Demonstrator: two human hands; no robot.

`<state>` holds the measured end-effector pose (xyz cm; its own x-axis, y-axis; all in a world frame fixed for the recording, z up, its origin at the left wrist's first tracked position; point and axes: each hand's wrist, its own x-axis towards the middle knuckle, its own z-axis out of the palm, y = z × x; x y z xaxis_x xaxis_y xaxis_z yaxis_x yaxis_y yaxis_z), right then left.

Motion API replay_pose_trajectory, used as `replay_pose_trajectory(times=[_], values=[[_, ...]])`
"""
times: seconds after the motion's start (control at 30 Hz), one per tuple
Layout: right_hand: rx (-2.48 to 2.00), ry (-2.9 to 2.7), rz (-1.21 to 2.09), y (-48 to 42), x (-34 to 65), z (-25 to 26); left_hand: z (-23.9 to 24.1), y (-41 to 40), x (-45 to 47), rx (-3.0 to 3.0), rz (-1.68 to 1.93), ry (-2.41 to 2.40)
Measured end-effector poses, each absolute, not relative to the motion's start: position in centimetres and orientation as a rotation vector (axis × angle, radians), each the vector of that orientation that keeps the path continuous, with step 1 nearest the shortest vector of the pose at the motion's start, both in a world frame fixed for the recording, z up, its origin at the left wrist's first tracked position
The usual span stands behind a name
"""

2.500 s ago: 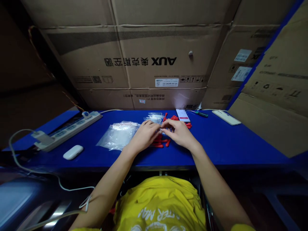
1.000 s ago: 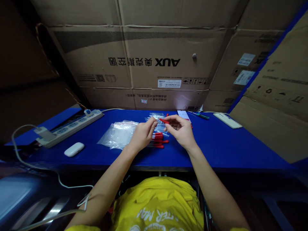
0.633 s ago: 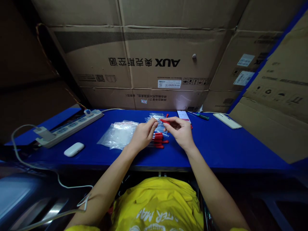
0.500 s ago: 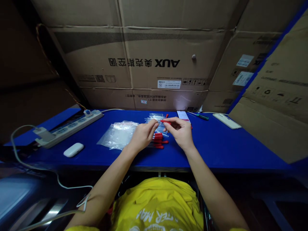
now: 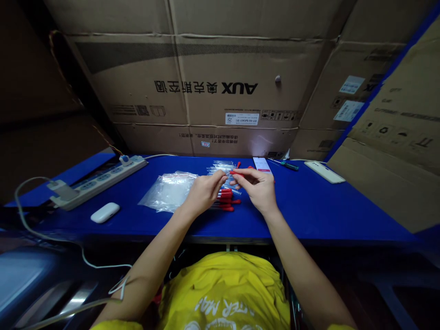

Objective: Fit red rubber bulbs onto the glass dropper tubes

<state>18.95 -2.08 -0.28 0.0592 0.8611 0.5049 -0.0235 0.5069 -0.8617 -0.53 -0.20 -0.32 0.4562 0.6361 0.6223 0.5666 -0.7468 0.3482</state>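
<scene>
Over the middle of the blue table (image 5: 309,206), my two hands meet tip to tip. My left hand (image 5: 203,191) is closed in a pinch on a thin clear tube, most of it hidden by the fingers. Between thumb and fingers my right hand (image 5: 260,191) grips a red rubber bulb (image 5: 236,173), held against the tube's end. Behind the hands lies a pile of clear tubes (image 5: 220,166). Several droppers with red bulbs (image 5: 227,194) lie under and between my hands. Beside my left hand are clear plastic bags (image 5: 170,190).
A phone with a lit screen (image 5: 261,165) and a green-handled screwdriver (image 5: 289,166) lie behind my right hand. Another phone (image 5: 324,172) is farther right. To the left are a white earphone case (image 5: 105,212) and a power strip (image 5: 103,181). Cardboard (image 5: 213,59) walls the back.
Both hands stay almost in place, still holding the bulb and tube together. The fingers of my right hand have shifted slightly. The view has tilted a little.
</scene>
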Motion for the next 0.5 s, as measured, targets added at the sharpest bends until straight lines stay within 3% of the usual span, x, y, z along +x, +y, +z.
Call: replay_pose_trajectory(times=[0.5], values=[[-0.837,-1.456,0.876,-1.7,20.2,0.0,-0.7,-0.1,-0.5,2.678,1.051,1.082]])
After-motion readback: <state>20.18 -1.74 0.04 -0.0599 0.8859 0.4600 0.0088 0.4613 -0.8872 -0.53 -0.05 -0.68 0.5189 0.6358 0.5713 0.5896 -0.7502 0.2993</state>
